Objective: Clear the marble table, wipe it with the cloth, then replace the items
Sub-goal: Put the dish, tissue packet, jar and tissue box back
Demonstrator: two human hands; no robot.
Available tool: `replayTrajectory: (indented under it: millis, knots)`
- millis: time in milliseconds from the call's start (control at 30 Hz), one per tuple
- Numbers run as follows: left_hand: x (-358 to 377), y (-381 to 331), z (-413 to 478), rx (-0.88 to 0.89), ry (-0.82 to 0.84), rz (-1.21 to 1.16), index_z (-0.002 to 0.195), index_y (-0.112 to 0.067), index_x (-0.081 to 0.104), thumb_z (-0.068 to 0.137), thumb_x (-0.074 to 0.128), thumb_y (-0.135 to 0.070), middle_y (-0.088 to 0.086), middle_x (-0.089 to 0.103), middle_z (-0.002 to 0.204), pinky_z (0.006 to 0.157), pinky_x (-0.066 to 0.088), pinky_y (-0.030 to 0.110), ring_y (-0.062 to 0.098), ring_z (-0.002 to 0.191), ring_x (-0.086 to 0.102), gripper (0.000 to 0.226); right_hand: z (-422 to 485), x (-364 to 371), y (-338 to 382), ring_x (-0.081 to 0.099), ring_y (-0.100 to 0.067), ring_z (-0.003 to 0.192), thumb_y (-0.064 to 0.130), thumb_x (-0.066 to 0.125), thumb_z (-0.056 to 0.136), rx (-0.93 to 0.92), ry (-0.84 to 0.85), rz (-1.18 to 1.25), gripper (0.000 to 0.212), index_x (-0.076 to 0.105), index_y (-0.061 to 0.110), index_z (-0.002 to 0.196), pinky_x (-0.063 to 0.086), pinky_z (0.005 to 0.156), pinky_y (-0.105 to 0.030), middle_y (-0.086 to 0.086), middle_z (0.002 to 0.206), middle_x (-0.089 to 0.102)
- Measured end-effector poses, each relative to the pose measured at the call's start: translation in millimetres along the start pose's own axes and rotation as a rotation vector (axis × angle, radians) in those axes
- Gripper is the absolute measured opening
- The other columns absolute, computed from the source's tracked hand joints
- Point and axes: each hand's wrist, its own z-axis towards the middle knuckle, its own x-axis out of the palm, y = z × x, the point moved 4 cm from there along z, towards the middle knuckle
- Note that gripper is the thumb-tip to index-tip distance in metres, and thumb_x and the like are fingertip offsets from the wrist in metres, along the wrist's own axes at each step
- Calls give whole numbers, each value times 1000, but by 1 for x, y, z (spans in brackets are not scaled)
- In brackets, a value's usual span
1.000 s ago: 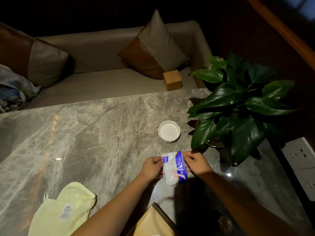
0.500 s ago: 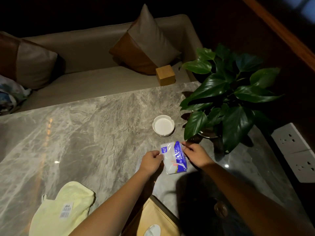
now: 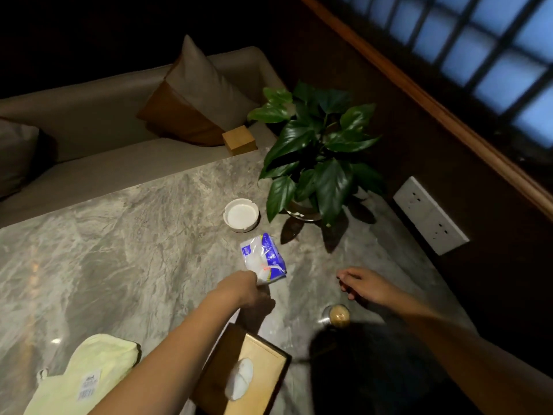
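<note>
Head view: one marble table (image 3: 119,250), seen from above in dim light, with six loose things on it.
Tissue packet: one, blue and white plastic (image 3: 264,256), toward the table's right side, just nearer than the ashtray and apart from it.
Ashtray: one, white and round (image 3: 241,215), just left of the plant pot.
Potted plant: one, with broad green leaves (image 3: 317,157), at the far right corner of the table.
Cloth: one, pale yellow with a printed label (image 3: 92,372), lying crumpled at the near edge, left of the left forearm.
Tissue box: one, wooden (image 3: 263,357), at the near edge, with a white tissue showing through its top slot. The left forearm crosses over its left end.
Small round container: one, tan-topped (image 3: 339,316), near the right edge, just below the right hand.
Left hand: its back is turned up (image 3: 242,290) and it meets the packet's near corner. The fingers are tucked out of sight, so I cannot tell whether they pinch it.
Right hand: it hovers over the table to the right of the packet (image 3: 363,284), well apart from it, with fingers loosely extended and holding nothing.
Sofa: one (image 3: 89,175), along the table's far edge, carrying two cushions (image 3: 197,97) and one wooden block (image 3: 239,139).
Wall: one white socket panel (image 3: 429,215) beside the right edge.
</note>
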Motion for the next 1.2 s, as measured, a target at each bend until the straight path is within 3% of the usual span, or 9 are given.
replayTrajectory:
  millis: [167,267,333,467,600,700,833,1100,1200]
  knots:
    - [36,-65,-7,141,152,-95,103,-3,65,88,47,-58,15,65,105,80,46,32,29,96,61,60,-43,4,-29,57,-15,67,34,45,99,146,50,64,26,60,12,100,40,46,-21,-6,91,56]
    - [63,-95,-9,147,271,-367,83,-10,65,88,48,-57,11,58,79,69,42,29,22,67,53,50,-49,17,-36,66,-19,93,32,52,96,160,95,156,16,63,20,98,56,88,-39,-4,103,62]
    - [77,-107,-8,138,317,-486,77,-12,61,89,52,-50,9,54,70,62,41,28,19,56,49,41,-50,22,-37,65,-19,96,22,55,96,148,109,236,9,63,18,97,53,93,-39,-6,104,63]
    - [95,-113,-1,85,217,-650,89,-1,64,88,54,-45,29,61,86,66,38,30,40,75,61,45,-52,30,-34,61,-13,87,8,52,96,93,38,230,17,57,11,112,52,78,-24,-12,104,62]
    - [93,-116,9,60,131,-712,71,-9,55,95,49,-27,12,51,69,56,34,28,18,56,44,31,-45,33,-38,59,-22,91,7,48,98,14,-78,164,18,60,3,110,51,84,-34,-17,99,63]
    - [84,-125,15,50,88,-754,79,-5,62,96,49,-27,21,59,82,67,38,29,32,74,57,31,-35,25,-37,61,-30,89,11,46,99,8,-156,127,21,60,1,111,51,84,-43,-17,95,63]
    - [74,-145,28,60,29,-718,105,3,64,97,45,-29,24,66,105,78,45,34,37,103,61,39,-22,10,-37,60,-31,95,18,42,100,67,-251,55,23,58,9,112,38,58,-23,-13,95,60]
    - [67,-145,14,94,-12,-655,111,1,57,98,43,-34,22,62,113,85,42,34,36,108,57,39,-33,-7,-13,49,-31,121,29,45,97,128,-312,-96,42,47,9,134,39,102,-40,-13,130,53]
    - [43,-114,-1,167,-120,-585,96,-9,55,96,49,-31,23,62,105,82,42,34,36,106,58,23,-58,-19,18,44,-22,127,31,50,94,-153,-497,-340,48,41,19,140,41,103,-45,-3,139,46]
